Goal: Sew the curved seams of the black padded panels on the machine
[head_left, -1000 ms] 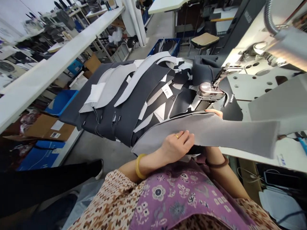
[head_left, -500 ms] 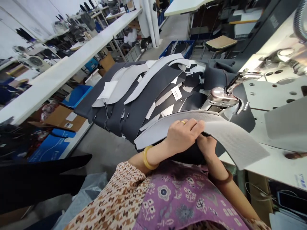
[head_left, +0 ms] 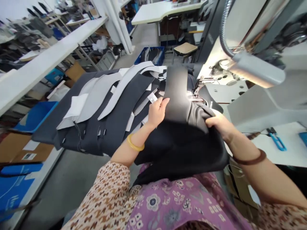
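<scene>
A large black sheet of leather-like material [head_left: 177, 147] hangs across in front of me, its upper part shining under the lamp. My left hand [head_left: 157, 111] pinches its left edge. On the other side, my right hand [head_left: 219, 123] grips a bunched, folded part of the same material. Just beyond my right hand is the sewing machine's needle area [head_left: 197, 91], with the material beside it; whether it lies under the presser foot I cannot tell. Left of my left hand, curved grey pieces [head_left: 124, 91] lie over dark pieces [head_left: 122, 111] on the work surface.
The machine's lamp [head_left: 259, 70] juts out at the upper right. Blue-handled snips [head_left: 277, 140] lie on the white machine table [head_left: 296, 150]. At the left are a cardboard box [head_left: 14, 147] and a blue bin [head_left: 35, 116]. A stool [head_left: 185, 48] stands behind.
Both hands held a light grey curved strip before; now they hold the black material, spread wider apart. The view has turned right, showing more of the machine.
</scene>
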The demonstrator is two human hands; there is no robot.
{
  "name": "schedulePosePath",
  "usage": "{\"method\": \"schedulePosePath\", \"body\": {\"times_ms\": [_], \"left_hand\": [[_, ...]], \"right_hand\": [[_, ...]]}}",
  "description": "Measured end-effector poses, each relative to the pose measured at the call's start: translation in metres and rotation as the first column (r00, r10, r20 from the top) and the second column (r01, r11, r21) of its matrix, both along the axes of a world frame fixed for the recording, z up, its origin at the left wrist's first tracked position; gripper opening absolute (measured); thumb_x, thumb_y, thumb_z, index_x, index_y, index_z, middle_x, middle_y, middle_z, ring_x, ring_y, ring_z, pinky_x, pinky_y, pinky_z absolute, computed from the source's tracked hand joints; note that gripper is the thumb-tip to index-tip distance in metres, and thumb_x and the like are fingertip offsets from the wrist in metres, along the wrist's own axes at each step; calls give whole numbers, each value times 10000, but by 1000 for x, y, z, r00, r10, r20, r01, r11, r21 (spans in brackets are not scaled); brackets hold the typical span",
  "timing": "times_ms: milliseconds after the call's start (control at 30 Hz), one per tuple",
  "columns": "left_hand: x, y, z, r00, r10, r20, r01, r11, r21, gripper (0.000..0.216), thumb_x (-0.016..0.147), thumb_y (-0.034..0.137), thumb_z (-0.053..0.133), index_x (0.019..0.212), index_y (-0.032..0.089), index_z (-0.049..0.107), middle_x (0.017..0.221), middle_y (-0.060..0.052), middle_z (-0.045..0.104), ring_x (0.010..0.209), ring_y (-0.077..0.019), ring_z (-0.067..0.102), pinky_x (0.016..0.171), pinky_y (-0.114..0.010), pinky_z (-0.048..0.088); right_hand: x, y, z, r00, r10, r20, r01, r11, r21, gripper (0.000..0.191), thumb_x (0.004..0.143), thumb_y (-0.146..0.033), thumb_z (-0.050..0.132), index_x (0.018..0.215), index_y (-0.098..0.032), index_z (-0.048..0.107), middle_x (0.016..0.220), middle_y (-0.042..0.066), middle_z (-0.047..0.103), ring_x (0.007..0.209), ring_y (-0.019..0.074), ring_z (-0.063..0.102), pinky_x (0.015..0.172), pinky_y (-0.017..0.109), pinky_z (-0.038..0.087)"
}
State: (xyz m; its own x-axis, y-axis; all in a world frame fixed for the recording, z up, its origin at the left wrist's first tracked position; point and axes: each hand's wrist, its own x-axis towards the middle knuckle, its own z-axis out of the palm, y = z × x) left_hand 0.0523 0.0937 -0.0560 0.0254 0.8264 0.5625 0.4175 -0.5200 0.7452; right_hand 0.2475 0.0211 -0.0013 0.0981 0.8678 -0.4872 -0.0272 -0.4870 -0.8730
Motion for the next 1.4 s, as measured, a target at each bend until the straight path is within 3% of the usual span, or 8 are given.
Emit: {"method": "schedulePosePath", "body": {"times_ms": [267, 433, 500, 600, 733, 867, 1067, 1400], "left_hand": [[45, 32, -40, 998, -38, 47, 47, 977, -206, 407, 897, 266, 474, 553, 202, 265, 495, 76, 279, 489, -72, 262, 516, -213, 293], [38, 36, -42, 992, 57, -115, -37, 986, 164, 335, 904, 432, 435, 859, 124, 557, 761, -61, 598, 726, -144, 573, 733, -278, 455], [35, 32, -37, 948, 1, -318, 133, 907, 399, 490, 859, 534, 470, 1071, 103, 564, 1059, -161, 619, 1034, -231, 577, 952, -396, 404], [36, 28, -32, 772, -140, -620, 468, 786, 404, 569, 840, 554, 489, 1221, 133, 533, 1230, -163, 576, 1202, -269, 499, 1042, -456, 333], [45, 29, -31, 716, -138, -684, 441, 850, 289, 482, 872, 401, 479, 1287, 158, 508, 1234, -145, 585, 1189, -263, 515, 1022, -438, 364], [50, 29, -29, 707, -93, -701, 376, 889, 261, 475, 843, 344, 501, 1300, 214, 505, 1227, -113, 591, 1176, -262, 520, 1004, -420, 376], [54, 27, -22, 704, -101, -703, 364, 901, 236, 496, 795, 246, 562, 1285, 292, 511, 1238, -77, 571, 1170, -253, 512, 960, -387, 411], [57, 28, -14, 700, -157, -696, 358, 921, 153, 488, 799, 227, 562, 1280, 297, 522, 1238, -69, 552, 1170, -242, 497, 966, -362, 429]], "right_hand": [[10, 30, -3, 998, -55, -43, 55, 998, 13, 397, 468, -221, 727, 851, -160, 646, 684, 13, 641, 623, 189, 612, 613, 308, 521], [10, 37, -9, 994, -102, -27, 102, 995, -12, 351, 458, -192, 685, 803, -145, 639, 681, 29, 647, 607, 191, 610, 565, 286, 507], [12, 41, -12, 995, -95, 3, 95, 995, -11, 351, 448, -207, 688, 790, -142, 643, 705, 33, 651, 618, 181, 600, 581, 283, 502], [14, 48, -16, 995, -69, 76, 66, 997, 30, 341, 435, -242, 687, 762, -150, 647, 746, 26, 651, 671, 174, 584, 655, 293, 495], [22, 54, -12, 943, -11, 332, -29, 993, 117, 300, 466, -321, 675, 708, -150, 628, 735, 12, 619, 682, 160, 538, 689, 301, 455], [31, 55, -6, 711, -58, 701, -144, 964, 225, 278, 602, -432, 612, 684, -168, 583, 684, 18, 575, 648, 154, 490, 652, 294, 392], [36, 59, -10, 499, -218, 838, -126, 939, 320, 295, 714, -482, 564, 756, -202, 483, 685, 27, 528, 611, 158, 446, 623, 289, 350], [45, 71, -18, 527, -212, 823, -87, 950, 301, 325, 712, -501, 575, 739, -185, 504, 719, 19, 547, 634, 142, 434, 639, 277, 332]]}}
